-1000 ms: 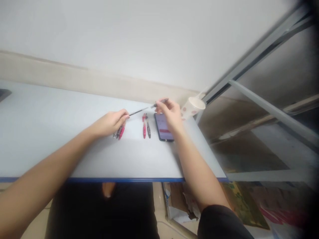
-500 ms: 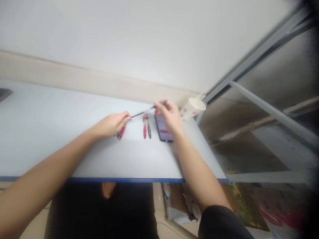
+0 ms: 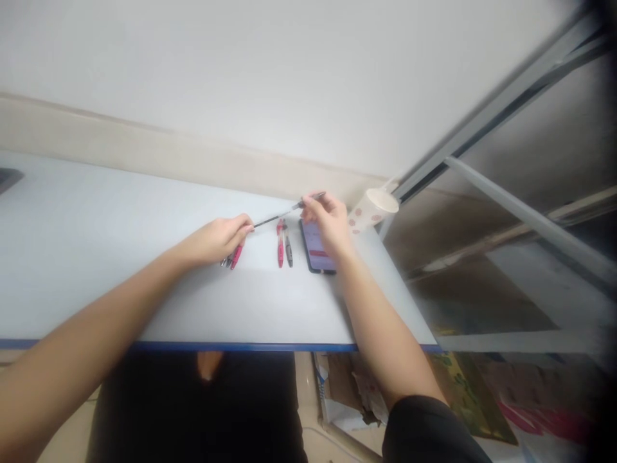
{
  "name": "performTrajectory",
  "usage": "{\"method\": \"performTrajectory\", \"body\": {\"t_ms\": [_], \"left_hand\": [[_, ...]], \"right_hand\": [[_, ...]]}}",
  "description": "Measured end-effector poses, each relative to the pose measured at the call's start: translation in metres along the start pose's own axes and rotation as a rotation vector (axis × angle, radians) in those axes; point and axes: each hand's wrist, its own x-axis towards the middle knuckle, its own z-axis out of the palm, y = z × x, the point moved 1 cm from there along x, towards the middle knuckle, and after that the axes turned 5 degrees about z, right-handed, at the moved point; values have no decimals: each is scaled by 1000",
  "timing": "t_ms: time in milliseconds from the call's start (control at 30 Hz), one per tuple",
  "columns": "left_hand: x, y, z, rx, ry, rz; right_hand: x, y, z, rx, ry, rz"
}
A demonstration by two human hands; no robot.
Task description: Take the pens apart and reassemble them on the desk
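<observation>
My left hand is closed, its thumb and fingers pinching the dark end of a thin pen refill. The refill slants up to the right, turning pale and see-through toward my right hand. That hand is closed on a dark pen part, whose end pokes out past the fingers. Beneath my left hand lie several pens, a red one among them, partly covered by the palm. Between my hands, a red pen and a grey-black pen lie side by side on the table.
A lit phone lies partly under my right hand. Behind it, a paper cup with reddish prints stands by the metal frame at the right. The pale table has a blue front edge; a dark object sits far left.
Both hands keep their grips and stay almost in place. My right hand has shifted very slightly to the right, and a longer pale stretch shows between the hands.
</observation>
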Motion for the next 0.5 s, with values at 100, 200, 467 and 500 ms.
{"method": "performTrajectory", "body": {"t_ms": [100,200,467,500], "left_hand": [[0,1,0,10,0,3],[0,0,-1,29,5,-1],[1,3,-3,65,7,-13],[1,3,-3,69,4,-13]], "right_hand": [[-1,-1,2,-9,-27,6],[-3,-4,4,-16,-38,9],[-3,-2,4,-7,-83,18],[-3,-2,5,-3,-104,21]]}}
